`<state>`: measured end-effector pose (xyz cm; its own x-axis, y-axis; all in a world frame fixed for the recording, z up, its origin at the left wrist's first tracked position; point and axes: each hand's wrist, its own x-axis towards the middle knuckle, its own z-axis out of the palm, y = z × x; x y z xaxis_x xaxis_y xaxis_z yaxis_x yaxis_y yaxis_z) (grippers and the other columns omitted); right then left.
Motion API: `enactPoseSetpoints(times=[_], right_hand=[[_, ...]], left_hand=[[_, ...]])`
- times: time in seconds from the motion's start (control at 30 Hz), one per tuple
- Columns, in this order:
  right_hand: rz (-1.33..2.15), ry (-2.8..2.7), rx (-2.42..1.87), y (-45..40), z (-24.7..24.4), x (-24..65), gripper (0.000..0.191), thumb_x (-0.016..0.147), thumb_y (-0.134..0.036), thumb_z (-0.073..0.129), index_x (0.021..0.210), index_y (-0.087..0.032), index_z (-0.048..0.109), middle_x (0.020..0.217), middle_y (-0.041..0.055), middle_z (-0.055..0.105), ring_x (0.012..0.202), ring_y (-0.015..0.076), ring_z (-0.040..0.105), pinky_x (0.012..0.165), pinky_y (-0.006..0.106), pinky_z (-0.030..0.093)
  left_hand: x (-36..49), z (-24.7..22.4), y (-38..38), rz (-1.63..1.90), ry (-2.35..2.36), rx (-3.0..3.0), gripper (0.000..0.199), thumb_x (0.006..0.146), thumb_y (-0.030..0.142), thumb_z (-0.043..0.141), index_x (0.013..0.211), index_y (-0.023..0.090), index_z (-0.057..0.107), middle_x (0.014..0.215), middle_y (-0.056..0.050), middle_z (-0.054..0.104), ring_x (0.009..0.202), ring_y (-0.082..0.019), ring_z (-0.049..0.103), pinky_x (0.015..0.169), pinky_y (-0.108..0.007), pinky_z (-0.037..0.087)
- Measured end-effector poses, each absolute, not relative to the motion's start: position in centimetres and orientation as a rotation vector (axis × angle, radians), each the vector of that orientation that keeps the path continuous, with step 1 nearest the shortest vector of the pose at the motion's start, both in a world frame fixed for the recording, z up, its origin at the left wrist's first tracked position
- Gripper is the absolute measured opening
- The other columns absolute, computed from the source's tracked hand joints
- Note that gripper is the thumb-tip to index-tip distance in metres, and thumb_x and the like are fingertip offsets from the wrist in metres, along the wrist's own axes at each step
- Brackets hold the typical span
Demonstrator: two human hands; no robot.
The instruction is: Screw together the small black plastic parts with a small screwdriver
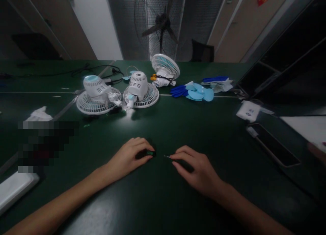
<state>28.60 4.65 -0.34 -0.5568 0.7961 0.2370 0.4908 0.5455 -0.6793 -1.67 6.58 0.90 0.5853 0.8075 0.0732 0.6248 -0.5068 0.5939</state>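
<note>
My left hand (134, 151) is closed in a pinch, just left of the middle of the dark green table (142, 201). Between its thumb and fingers sits a small dark block with green marks (150, 153). Opposite it, a short gap away, my right hand (195, 165) is also closed. From its fingertips a thin, light metal tip (166, 156) points left toward the block. The rest of that thin piece is hidden by the fingers, so its kind is unclear. The block and the tip do not touch.
Beyond my hands lie two white fans (98, 92) (139, 87) face down, with a third fan (165, 69) tilted behind. Blue fan blades (200, 92) rest by blue gloves (179, 90). A phone (273, 145) and a white packet (248, 111) are at right, a white box (16, 187) at left.
</note>
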Motion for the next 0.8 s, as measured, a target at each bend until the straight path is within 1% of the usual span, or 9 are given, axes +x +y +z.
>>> enactPoseSetpoints(times=[0.1, 0.2, 0.43, 0.6, 0.8], right_hand=[[0.764, -2.253, -0.995, 4.4, -0.1, 28.4, 0.022, 0.099, -0.018, 0.063, 0.118, -0.024, 0.072, 0.110, 0.0044, 0.070, 0.095, 0.0167, 0.070, 0.081, 0.030, 0.056], [0.717, -2.243, -0.960, 4.1, 0.0, 28.5, 0.018, 0.099, -0.018, 0.064, 0.114, -0.022, 0.073, 0.107, 0.0050, 0.071, 0.096, 0.0180, 0.070, 0.087, 0.033, 0.056], [0.643, -2.280, -0.886, 3.1, 0.0, 29.2, 0.014, 0.097, -0.020, 0.066, 0.109, -0.020, 0.074, 0.104, 0.0062, 0.073, 0.091, 0.0190, 0.070, 0.082, 0.033, 0.057], [0.573, -2.325, -0.834, 2.7, -0.4, 29.3, 0.014, 0.095, -0.019, 0.067, 0.106, -0.021, 0.075, 0.103, 0.0059, 0.073, 0.089, 0.0191, 0.070, 0.083, 0.033, 0.056], [0.508, -2.354, -0.808, 2.3, -0.4, 29.2, 0.013, 0.093, -0.017, 0.068, 0.101, -0.021, 0.076, 0.100, 0.0046, 0.074, 0.088, 0.0189, 0.070, 0.082, 0.031, 0.055]], left_hand=[[-0.2, 0.5, 5.5, 0.500, 1.151, 2.310, 0.017, 0.102, 0.033, 0.064, 0.117, 0.028, 0.069, 0.115, -0.002, 0.070, 0.100, -0.021, 0.064, 0.093, -0.039, 0.043], [0.3, 0.1, 5.2, 0.535, 1.189, 2.278, 0.018, 0.100, 0.035, 0.065, 0.115, 0.027, 0.071, 0.111, -0.002, 0.070, 0.096, -0.021, 0.063, 0.087, -0.037, 0.043], [1.0, -0.3, 3.9, 0.628, 1.110, 2.273, 0.019, 0.099, 0.036, 0.067, 0.114, 0.026, 0.073, 0.109, -0.003, 0.068, 0.098, -0.021, 0.062, 0.089, -0.037, 0.045], [2.0, -0.7, 2.4, 0.643, 1.071, 2.309, 0.019, 0.099, 0.037, 0.068, 0.112, 0.025, 0.073, 0.106, -0.004, 0.068, 0.096, -0.021, 0.061, 0.087, -0.035, 0.046], [2.2, -0.7, 1.6, 0.644, 1.011, 2.317, 0.021, 0.099, 0.037, 0.066, 0.115, 0.024, 0.072, 0.109, -0.005, 0.066, 0.098, -0.021, 0.061, 0.086, -0.034, 0.048]])
